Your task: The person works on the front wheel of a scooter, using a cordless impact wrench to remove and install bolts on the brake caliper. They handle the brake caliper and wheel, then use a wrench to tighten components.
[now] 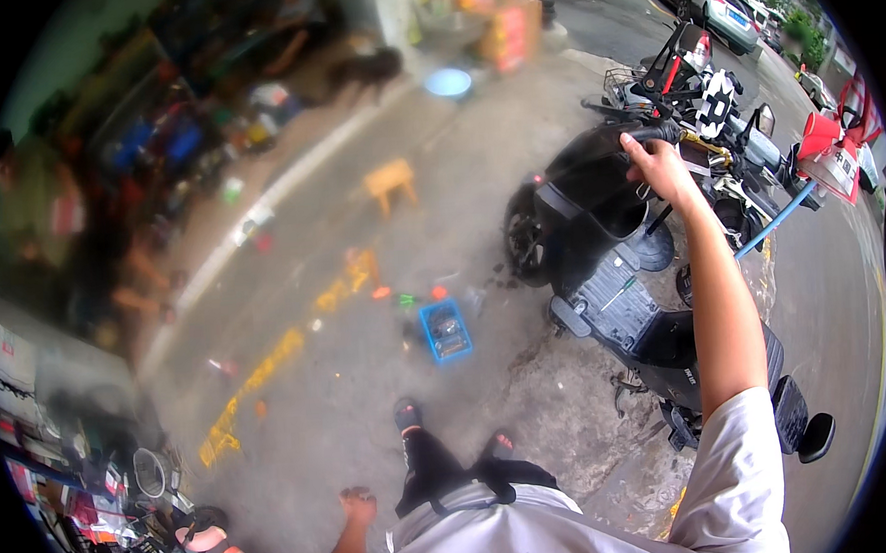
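Scooter [591, 197], black, at R, just beyond reach of L arm: prob. heavy, hard to lift, but easier to roll; stiff in the body, w/ thin plastic panels likely to scratch or crack under a pry; smooth, so slippery if wet. Best holds: handlebar [665, 132] for steering, frame for load; panels to be avoided.

R hand [656, 168]: at the handlebar, arm extended, fingers partly curled and apparently touching; firmness of grip, can't tell. L hand [357, 505]: low, well apart from scooter, loosely curled, nothing visible in it.

Footboard [604, 318]: flat, grey, w/ thin tool [619, 292] lying loose, apt to slide off if tilted.

Floor [339, 402]: grey concrete, rough and stained nr scooter, crossed by worn yellow line [258, 386]. On it, blue bin [427, 329] of small parts, approx. centre; farther off, stool [390, 181] and blue basin [448, 83]. Beyond scooter, parked bikes [725, 112], then car [704, 4] on the road. L side: cluttered shop area, blurred; details unclear.
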The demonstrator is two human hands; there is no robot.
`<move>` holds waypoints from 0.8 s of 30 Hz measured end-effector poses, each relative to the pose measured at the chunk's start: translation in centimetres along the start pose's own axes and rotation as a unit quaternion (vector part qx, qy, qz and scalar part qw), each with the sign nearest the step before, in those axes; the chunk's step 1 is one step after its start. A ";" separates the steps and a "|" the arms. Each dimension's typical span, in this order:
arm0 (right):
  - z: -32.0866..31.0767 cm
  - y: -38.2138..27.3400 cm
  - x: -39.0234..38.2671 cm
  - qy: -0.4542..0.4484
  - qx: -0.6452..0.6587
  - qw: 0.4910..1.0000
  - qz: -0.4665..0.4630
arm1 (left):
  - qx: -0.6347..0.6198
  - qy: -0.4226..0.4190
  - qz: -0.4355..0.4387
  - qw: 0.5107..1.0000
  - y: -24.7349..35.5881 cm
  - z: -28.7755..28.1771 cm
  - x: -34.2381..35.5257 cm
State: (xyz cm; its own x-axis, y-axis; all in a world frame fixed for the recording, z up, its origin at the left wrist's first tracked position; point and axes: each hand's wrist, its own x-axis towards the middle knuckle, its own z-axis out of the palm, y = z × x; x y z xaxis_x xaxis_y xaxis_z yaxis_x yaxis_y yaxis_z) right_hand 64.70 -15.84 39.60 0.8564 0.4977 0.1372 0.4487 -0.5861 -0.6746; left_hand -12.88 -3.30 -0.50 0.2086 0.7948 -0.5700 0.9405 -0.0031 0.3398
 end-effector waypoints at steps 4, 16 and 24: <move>0.8 -0.6 2.1 -0.009 -0.010 0.999 -0.038 | 0.006 0.007 -0.061 0.998 -3.2 0.5 -2.4; 2.0 -1.9 8.1 -0.055 0.109 0.989 0.079 | -0.086 0.045 -0.026 0.995 2.4 -2.5 -1.4; 2.2 -1.7 6.6 -0.025 0.099 0.994 0.040 | -0.034 0.051 0.004 0.998 -1.5 -0.3 -0.1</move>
State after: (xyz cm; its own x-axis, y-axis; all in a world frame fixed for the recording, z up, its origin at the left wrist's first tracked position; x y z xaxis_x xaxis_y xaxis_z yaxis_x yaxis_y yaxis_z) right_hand 68.98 -10.16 40.08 0.8711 0.4892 0.0441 0.3163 -0.4901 -0.8122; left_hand -14.38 -3.24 -0.74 0.1835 0.8525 -0.4894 0.9178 0.0298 0.3959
